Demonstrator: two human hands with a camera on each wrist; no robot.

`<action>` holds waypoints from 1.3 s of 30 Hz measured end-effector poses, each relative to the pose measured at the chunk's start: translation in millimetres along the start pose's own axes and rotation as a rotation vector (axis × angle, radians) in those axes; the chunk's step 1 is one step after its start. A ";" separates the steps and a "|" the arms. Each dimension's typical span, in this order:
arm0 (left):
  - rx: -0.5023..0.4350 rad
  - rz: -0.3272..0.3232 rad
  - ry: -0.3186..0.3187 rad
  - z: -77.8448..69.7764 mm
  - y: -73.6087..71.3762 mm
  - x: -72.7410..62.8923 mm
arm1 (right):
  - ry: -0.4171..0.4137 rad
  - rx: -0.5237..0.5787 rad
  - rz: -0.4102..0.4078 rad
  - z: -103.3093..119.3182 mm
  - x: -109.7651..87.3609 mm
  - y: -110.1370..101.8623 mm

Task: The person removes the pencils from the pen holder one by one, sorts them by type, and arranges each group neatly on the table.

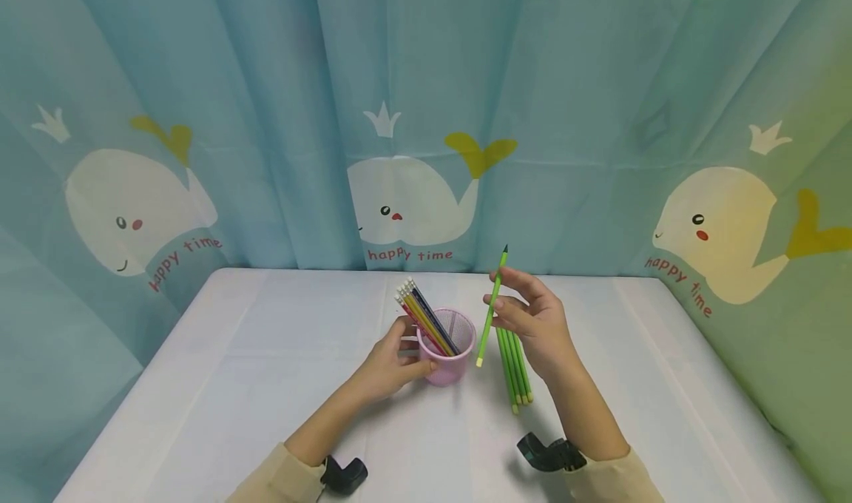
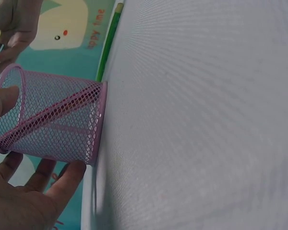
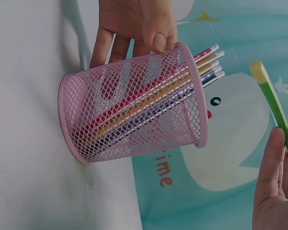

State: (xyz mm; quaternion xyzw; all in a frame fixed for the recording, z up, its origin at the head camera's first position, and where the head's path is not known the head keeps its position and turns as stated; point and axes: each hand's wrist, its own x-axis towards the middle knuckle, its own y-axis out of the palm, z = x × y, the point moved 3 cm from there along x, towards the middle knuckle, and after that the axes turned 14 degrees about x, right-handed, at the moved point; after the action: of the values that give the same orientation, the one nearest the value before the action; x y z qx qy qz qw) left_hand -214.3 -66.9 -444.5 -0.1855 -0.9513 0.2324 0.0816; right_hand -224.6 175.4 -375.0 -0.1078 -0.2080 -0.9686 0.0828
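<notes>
A pink mesh pencil cup (image 1: 447, 374) stands upright on the white table, leaning pencils (image 1: 431, 324) in red, yellow and dark blue inside it, white eraser ends up. My left hand (image 1: 384, 366) holds the cup from its left side, thumb at the near side and fingers curving round the back. To the right of the cup, my right hand (image 1: 541, 325) pinches a green pencil (image 1: 491, 312) between thumb and fingers. Its dark tip points up, and the pale yellow end hangs beside the rim. Several green pencils (image 1: 512, 373) lie on the table below that hand.
The white table (image 1: 220, 392) reaches back to a blue curtain (image 1: 572, 118) printed with whales. A black wrist strap piece (image 1: 345, 476) sits at the left cuff, and another black piece (image 1: 549, 453) at the right cuff.
</notes>
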 end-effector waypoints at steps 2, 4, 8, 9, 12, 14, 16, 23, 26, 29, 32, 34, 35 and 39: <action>0.003 0.000 -0.001 0.4 -0.1 0.2 | 0.003 0.006 -0.006 -0.3 0.2 -0.6; 0.007 0.003 -0.002 0.7 0.0 0.4 | 0.007 0.014 -0.010 -0.4 0.5 -1.4; 0.012 0.006 0.003 0.1 -0.2 0.7 | 0.016 0.028 -0.023 0.3 1.5 -3.9; 0.013 0.005 0.003 0.0 -0.2 0.9 | 0.020 0.030 -0.028 0.7 1.9 -4.7; 0.010 0.003 0.004 -0.3 -0.4 1.2 | 0.034 0.022 -0.035 1.3 3.1 -7.3; 0.008 0.002 0.000 0.0 -0.4 1.3 | 0.048 0.016 -0.035 1.1 3.8 -9.2; 0.001 0.004 -0.003 0.0 -0.2 0.9 | 0.065 0.017 -0.036 0.3 4.2 -11.4; 0.001 0.011 -0.009 -0.1 -0.2 -1.3 | 0.118 0.024 -0.054 -3.9 5.4 -22.2; -0.002 0.012 -0.007 -0.7 -0.2 -1.2 | 0.129 0.009 -0.064 -5.4 6.6 -28.0; -0.004 0.009 -0.006 -1.3 -0.3 -0.9 | 0.136 -0.008 -0.077 -6.8 7.8 -33.5; -0.005 0.008 -0.007 -1.6 -0.1 -0.7 | 0.148 -0.027 -0.091 -7.9 8.4 -38.5; -0.010 0.009 -0.006 -1.7 0.2 -0.7 | 0.157 -0.046 -0.100 -8.5 8.6 -41.9; -0.011 0.009 -0.005 -1.7 0.2 -0.7 | 0.163 -0.055 -0.104 -8.8 8.9 -43.9; -0.010 0.007 -0.004 -1.7 0.3 -0.7 | 0.176 -0.121 -0.122 -9.1 10.1 -52.5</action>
State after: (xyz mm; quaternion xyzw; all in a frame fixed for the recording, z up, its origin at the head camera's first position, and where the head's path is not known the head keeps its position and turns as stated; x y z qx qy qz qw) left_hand -213.1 -66.2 -443.2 -0.1888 -0.9519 0.2285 0.0779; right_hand -246.6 217.7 -400.8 -0.0142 -0.1474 -0.9884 0.0348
